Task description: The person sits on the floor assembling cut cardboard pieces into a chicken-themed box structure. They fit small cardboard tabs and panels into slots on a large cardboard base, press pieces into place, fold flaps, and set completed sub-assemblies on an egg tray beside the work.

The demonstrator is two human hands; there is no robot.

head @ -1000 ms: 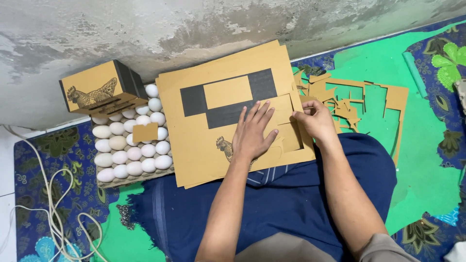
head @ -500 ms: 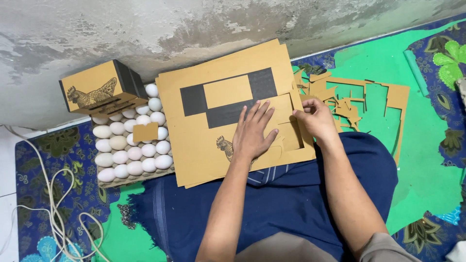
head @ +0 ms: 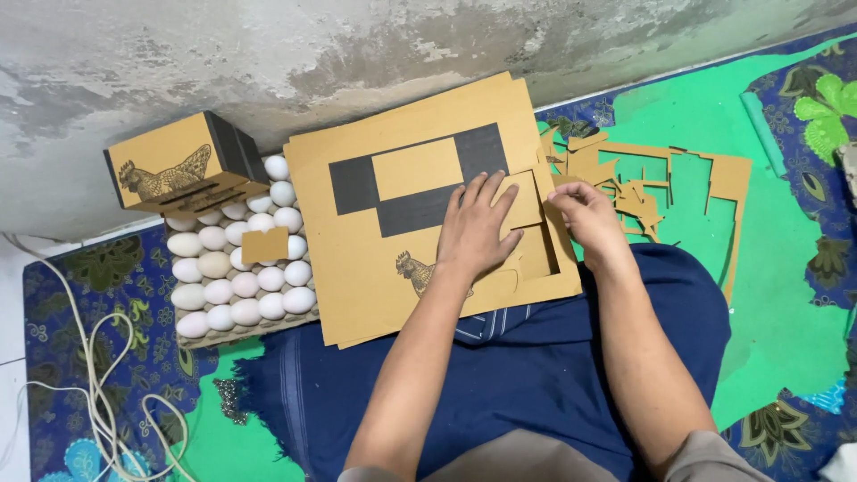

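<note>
Currently, the left hand (head: 478, 228) lies flat, fingers spread, pressing the brown cardboard sheet (head: 428, 210) resting on the lap and floor. The right hand (head: 585, 214) is curled, pinching a punched-out panel (head: 522, 201) at the sheet's right edge. One egg tray (head: 237, 277) holds roughly twenty-five pale eggs; one folded cardboard box (head: 183, 161) sits on it. Cardboard offcuts (head: 661, 183) lie right.
</note>
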